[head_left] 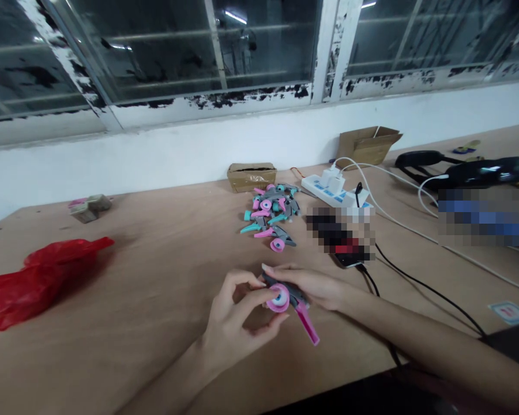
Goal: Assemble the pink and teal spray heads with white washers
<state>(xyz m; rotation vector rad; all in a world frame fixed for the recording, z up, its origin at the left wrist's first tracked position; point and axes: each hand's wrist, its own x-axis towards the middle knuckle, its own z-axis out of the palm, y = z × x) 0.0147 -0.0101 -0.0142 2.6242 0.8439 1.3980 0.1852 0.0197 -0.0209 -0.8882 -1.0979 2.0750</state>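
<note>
In front of me, above the near part of the table, is a small plastic gadget with a grey body (293, 290) and a pink lever (306, 324) pointing down to the right. A round pink cup (278, 298) with a white and blue centre sits at its left side. My left hand (231, 317) pinches this cup between its fingers. From the right, my right hand (318, 286) grips the grey body, its thumb along the top. Beyond the hands lies a pile of similar gadgets (277, 206) in grey, pink and teal, with one pink and grey gadget (277, 235) nearest me.
A low cardboard box (251, 177) and an open carton (367, 145) stand by the wall. A white power strip (328, 190) with plugs and cables lies right of the pile, near a partly blurred phone (348, 259). At left is a red plastic bag (43, 279).
</note>
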